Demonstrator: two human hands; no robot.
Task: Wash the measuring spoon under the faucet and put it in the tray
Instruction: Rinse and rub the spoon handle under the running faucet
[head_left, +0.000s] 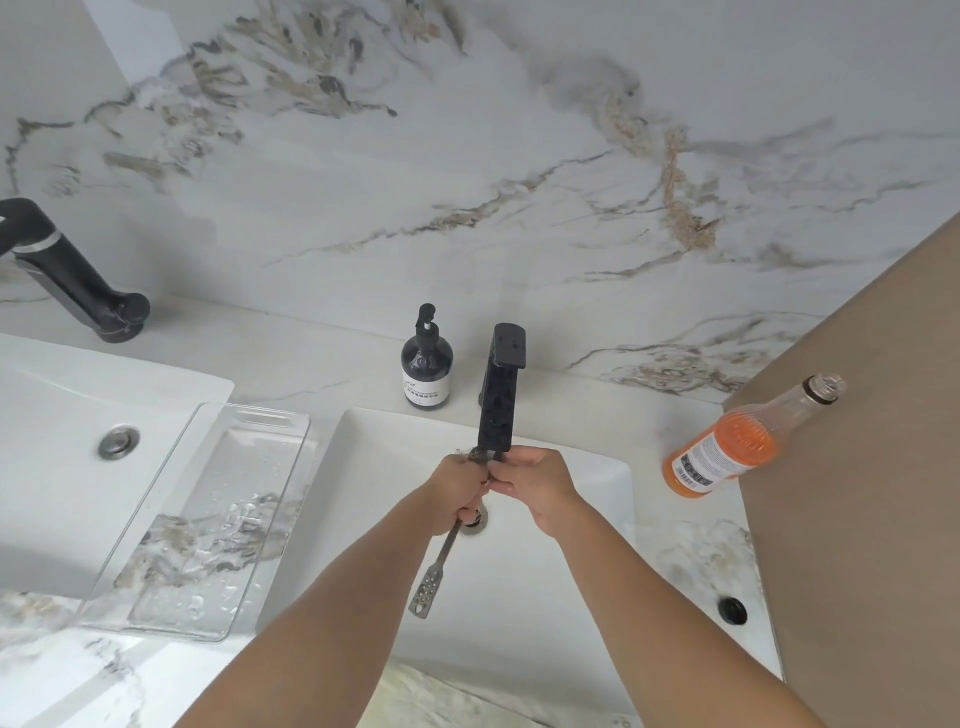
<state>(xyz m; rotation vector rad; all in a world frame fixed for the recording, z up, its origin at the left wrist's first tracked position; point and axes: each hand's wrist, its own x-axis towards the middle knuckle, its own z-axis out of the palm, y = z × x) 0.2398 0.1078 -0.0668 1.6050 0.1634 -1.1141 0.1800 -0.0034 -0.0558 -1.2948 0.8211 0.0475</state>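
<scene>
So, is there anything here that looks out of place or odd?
One thing: the bottle of orange liquid stands open, with no cap, on the counter right of the sink. The clear tray is wet and overhangs the other sink a little. Both hands hold the spoon under the faucet normally.

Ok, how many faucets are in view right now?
2. One black faucet stands behind the sink where both hands work; another black faucet sits at the far left, behind the second sink. None looks hidden.
</scene>
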